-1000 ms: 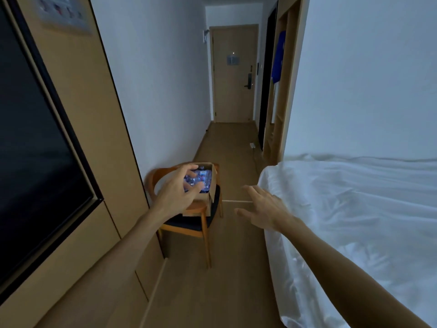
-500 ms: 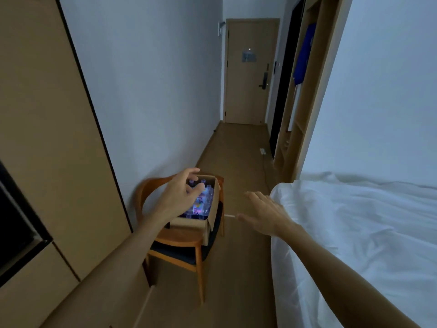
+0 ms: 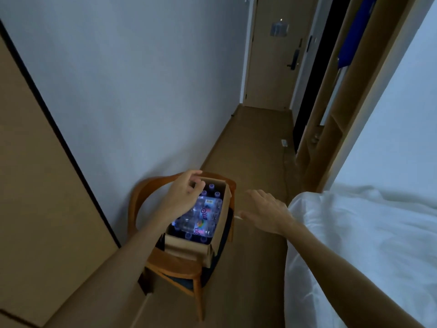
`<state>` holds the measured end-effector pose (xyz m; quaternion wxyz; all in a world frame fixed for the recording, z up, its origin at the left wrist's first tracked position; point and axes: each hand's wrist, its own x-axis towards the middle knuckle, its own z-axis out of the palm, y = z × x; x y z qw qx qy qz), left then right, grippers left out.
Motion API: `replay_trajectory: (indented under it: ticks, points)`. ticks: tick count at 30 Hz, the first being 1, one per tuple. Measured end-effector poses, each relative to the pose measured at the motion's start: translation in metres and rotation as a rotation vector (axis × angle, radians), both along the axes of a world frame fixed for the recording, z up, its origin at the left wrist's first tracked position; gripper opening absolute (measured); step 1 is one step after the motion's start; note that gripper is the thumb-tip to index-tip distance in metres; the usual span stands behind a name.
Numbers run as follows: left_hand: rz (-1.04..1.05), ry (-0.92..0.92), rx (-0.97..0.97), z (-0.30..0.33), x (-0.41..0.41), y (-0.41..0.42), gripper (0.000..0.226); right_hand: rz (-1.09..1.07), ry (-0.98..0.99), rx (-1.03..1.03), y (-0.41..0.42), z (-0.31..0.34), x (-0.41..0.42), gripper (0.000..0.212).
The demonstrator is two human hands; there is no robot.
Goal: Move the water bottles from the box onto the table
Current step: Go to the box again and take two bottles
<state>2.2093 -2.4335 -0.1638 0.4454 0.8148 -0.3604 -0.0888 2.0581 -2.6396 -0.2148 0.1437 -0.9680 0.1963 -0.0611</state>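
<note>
An open cardboard box (image 3: 222, 223) stands on a wooden chair (image 3: 175, 266) against the left wall. Inside it are several clear water bottles (image 3: 203, 218) with purple caps; two lie on their sides on top of upright ones. My left hand (image 3: 183, 195) hovers over the box's far left part, fingers curled and apart, holding nothing. My right hand (image 3: 264, 210) is to the right of the box, over the floor, palm down with fingers spread. No table is in view.
A bed with a white duvet (image 3: 364, 245) fills the right side. A wood-panelled wall unit (image 3: 47, 185) runs along the left. A narrow wooden-floored corridor (image 3: 255, 150) leads to a closed door (image 3: 272, 55); an open wardrobe (image 3: 331, 114) stands on the right.
The view has come closer to the chair and tilted down. My left hand has stayed over the box, and my right hand has drawn nearer to the box's right side.
</note>
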Motion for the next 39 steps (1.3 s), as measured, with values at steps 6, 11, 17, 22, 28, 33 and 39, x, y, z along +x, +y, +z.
replay_trajectory:
  ticks: [6, 11, 17, 22, 28, 33, 39]
  points:
    - [0.145, 0.034, -0.012, -0.019, 0.057, -0.062, 0.032, 0.163, 0.012, 0.056, -0.077, -0.013, 0.091, 0.054]
    - [0.318, 0.08, -0.031, -0.036, 0.096, -0.105, 0.022, 0.292, 0.036, 0.072, -0.136, -0.02, 0.153, 0.054]
    - [0.479, 0.131, 0.021, -0.069, 0.133, -0.114, 0.021, 0.429, 0.103, 0.143, -0.173, -0.045, 0.227, 0.056]
    - [0.597, 0.169, 0.051, -0.107, 0.16, -0.101, 0.019, 0.564, 0.201, 0.217, -0.17, -0.072, 0.293, 0.063]
    - [0.724, 0.285, 0.085, -0.165, 0.206, -0.092, 0.017, 0.666, 0.348, 0.258, -0.158, -0.11, 0.371, 0.069]
    - [0.77, 0.459, 0.23, -0.214, 0.235, -0.097, 0.018, 0.693, 0.547, 0.246, -0.154, -0.147, 0.417, 0.064]
    - [0.742, 0.712, 0.379, -0.265, 0.243, -0.103, 0.027, 0.77, 0.766, 0.234, -0.138, -0.188, 0.45, 0.045]
